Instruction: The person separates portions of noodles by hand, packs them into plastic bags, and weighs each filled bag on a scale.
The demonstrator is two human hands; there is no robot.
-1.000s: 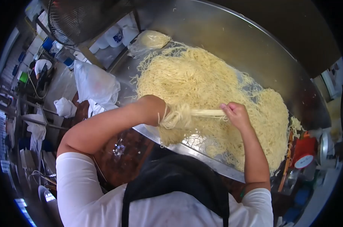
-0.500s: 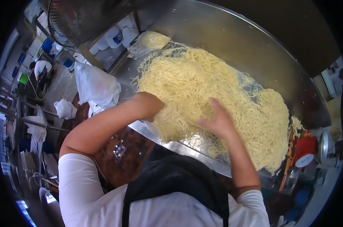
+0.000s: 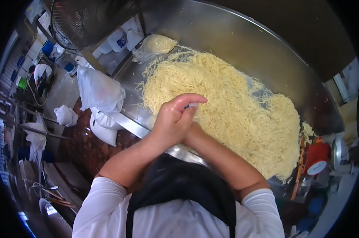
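My left hand (image 3: 172, 119) is above the near left edge of a large heap of pale yellow noodles (image 3: 227, 115). Its fingers are curled, with the index finger and thumb around a small whitish and blue thing that I cannot make out. Just beyond it shows something pale and translucent. My right hand (image 3: 193, 133) meets the left from below and behind, at its wrist side. The left hand covers most of it, so its fingers are hidden.
The noodles lie in a wide metal tray with a raised rim (image 3: 128, 123). A clear bag of noodles (image 3: 162, 43) rests at the far left. Plastic bags (image 3: 100, 89) hang by the left edge. A red scale (image 3: 318, 156) stands at right. A person (image 3: 42, 73) works far left.
My hands were apart over the noodles, the right one with spread fingers. Now they are together near the tray's front edge, the left one closed around a small thing.
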